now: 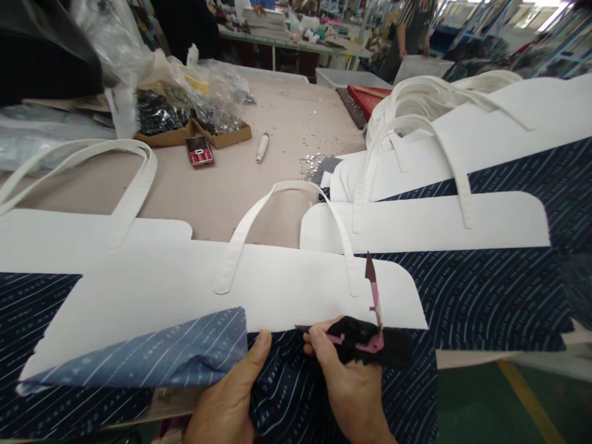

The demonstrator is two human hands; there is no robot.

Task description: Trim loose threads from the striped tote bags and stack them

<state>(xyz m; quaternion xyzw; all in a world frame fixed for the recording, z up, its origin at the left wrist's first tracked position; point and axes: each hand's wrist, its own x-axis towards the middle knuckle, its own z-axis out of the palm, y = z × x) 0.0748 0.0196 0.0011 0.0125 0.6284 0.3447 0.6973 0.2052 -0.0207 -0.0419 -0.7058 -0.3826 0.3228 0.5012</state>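
Note:
My left hand (231, 394) is closed on the navy patterned fabric (282, 370), its thumb lying along the upper edge. This fabric joins a white panel (287, 277) with rounded corners, which carries a cream strap handle (245, 228). In my right hand (351, 388) are thread snips (370, 336), with black wrapping and pinkish metal. Their blades stand wide apart, one pointing up over the white panel and the other left along the seam, near my fingertips. To the left of my hands, a corner of the fabric is folded over, showing its paler blue underside (203, 345).
Similar white panels with straps (430, 222) are stacked at the right, and another piece (134, 228) lies left. Beyond are a red phone (200, 152), a white pen-like tool (263, 148), cardboard trays (226, 135) and scattered shiny bits (311, 165). People stand in the background.

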